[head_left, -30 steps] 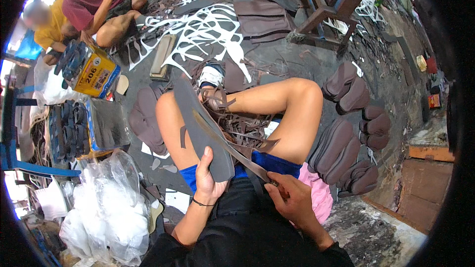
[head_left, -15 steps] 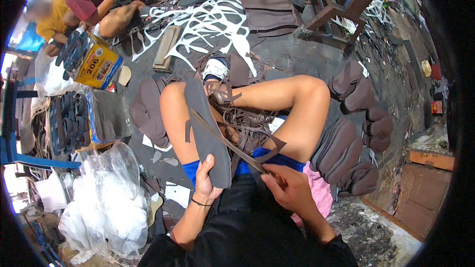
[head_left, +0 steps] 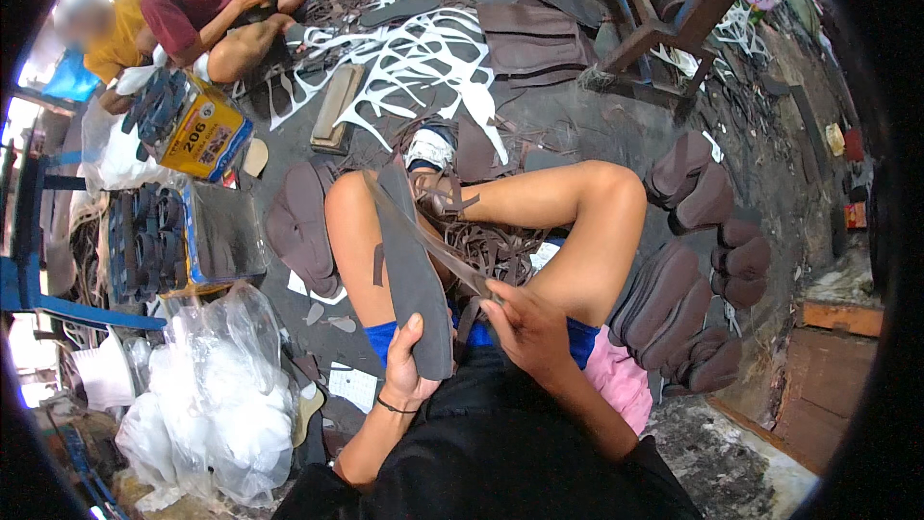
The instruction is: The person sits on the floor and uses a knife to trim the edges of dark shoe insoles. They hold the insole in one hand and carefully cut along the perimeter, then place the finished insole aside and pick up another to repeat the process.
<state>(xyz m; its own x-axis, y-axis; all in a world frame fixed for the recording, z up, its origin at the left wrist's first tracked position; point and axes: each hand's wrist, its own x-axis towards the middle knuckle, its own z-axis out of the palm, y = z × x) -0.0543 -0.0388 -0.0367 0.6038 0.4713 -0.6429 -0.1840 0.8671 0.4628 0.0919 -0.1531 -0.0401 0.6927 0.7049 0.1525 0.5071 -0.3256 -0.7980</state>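
Note:
My left hand [head_left: 409, 374] grips the heel end of a long grey shoe sole [head_left: 414, 279], thumb on its top face. The sole slants up and away between my bent legs. My right hand [head_left: 529, 329] is closed on a long thin knife [head_left: 448, 255], its handle mostly hidden by the fingers. The blade lies along the sole's right edge and points toward the toe end. A narrow dark strip [head_left: 378, 265] sticks out at the sole's left side. Beneath, a heap of brown trimmings [head_left: 496, 246] lies between my legs.
Stacks of brown soles [head_left: 659, 294] stand to my right, more soles [head_left: 303, 221] to my left. White cut-out sheet scraps [head_left: 414, 67] spread ahead. Clear bags [head_left: 217, 404] and a yellow-blue box [head_left: 207, 135] are left. Another person [head_left: 197, 5] sits far left.
The knife and my right hand have moved up and slightly left along the sole's edge, toward its toe end. My left hand keeps its hold; the whole view has shifted slightly.

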